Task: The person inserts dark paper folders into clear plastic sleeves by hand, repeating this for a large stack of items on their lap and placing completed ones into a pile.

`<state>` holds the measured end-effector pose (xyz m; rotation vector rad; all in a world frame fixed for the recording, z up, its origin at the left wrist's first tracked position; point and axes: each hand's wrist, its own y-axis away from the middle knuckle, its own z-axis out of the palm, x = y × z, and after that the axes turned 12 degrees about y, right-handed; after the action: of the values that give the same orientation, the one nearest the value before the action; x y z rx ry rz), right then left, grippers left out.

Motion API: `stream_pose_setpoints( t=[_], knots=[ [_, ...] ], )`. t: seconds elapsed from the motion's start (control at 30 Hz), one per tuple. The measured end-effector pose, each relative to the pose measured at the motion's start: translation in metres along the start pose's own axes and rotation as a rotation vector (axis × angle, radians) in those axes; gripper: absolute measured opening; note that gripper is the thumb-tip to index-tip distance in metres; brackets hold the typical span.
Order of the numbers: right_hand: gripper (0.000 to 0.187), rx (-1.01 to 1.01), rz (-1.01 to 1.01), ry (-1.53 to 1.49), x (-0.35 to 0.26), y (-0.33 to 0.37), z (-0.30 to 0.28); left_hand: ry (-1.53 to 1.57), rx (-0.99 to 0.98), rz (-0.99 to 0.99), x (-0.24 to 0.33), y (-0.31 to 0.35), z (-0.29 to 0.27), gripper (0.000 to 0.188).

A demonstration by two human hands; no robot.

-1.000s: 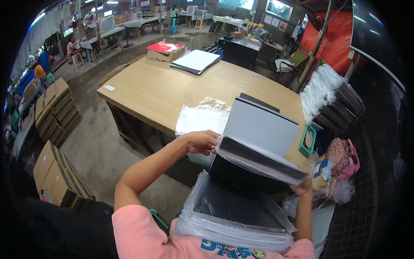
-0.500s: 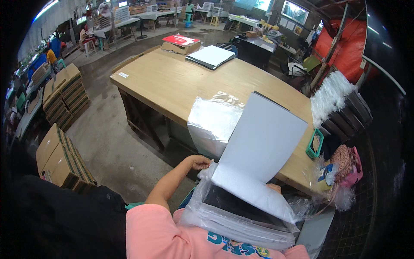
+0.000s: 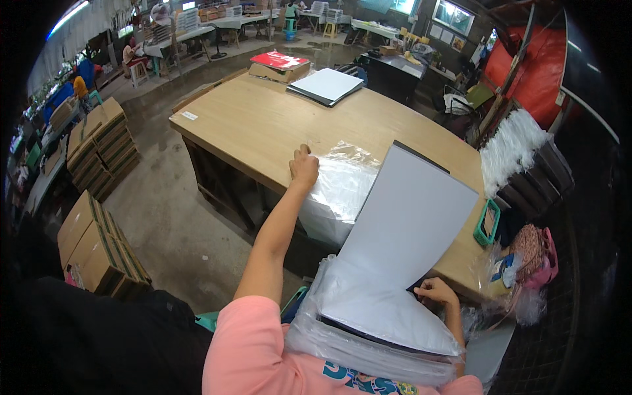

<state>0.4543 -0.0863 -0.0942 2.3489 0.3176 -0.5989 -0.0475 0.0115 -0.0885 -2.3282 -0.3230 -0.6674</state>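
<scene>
A large white sheet with a dark backing (image 3: 421, 210) leans from my lap over the table's near edge, its lower part inside a clear plastic sleeve (image 3: 368, 316). My right hand (image 3: 437, 290) is closed on the dark edge of this board, at its right side. More clear plastic sleeves (image 3: 375, 362) lie stacked on my lap beneath it. My left hand (image 3: 304, 168) reaches to the table, its fingers curled in at the far left corner of a pile of clear plastic sleeves (image 3: 345, 187) that drapes over the table edge.
The wooden table (image 3: 263, 112) carries a white-topped stack of boards (image 3: 326, 85) and a carton with red packs (image 3: 280, 62). A green basket (image 3: 487, 222) and a pink bag (image 3: 546, 257) are at the right. Cartons (image 3: 99, 243) stand on the floor at left. Other people sit far back.
My left hand has left the lap sleeve's edge and moved up to the plastic pile on the table. My right hand has come out from behind the sheet to its right edge.
</scene>
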Motion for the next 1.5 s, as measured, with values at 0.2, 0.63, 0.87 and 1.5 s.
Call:
stream_pose_setpoints(
  t=[0.2,0.63,0.87,1.5],
  knots=[
    [0.03,0.244,-0.37,0.37,-0.153,0.061,-0.061,-0.006,0.043,0.478,0.036,-0.006,-0.031,0.011],
    [0.048,0.443,-0.622,0.531,-0.348,-0.152,-0.106,1.089,-0.227,-0.023,0.074,-0.012,-0.048,0.033],
    [0.013,0.536,-0.645,0.264,-0.353,-0.185,-0.1,1.124,0.049,0.0,0.066,-0.009,-0.031,0.05],
    [0.026,0.382,-0.485,0.653,-0.363,-0.191,-0.097,1.61,-0.403,-0.316,0.031,-0.012,0.015,0.025]
  ],
)
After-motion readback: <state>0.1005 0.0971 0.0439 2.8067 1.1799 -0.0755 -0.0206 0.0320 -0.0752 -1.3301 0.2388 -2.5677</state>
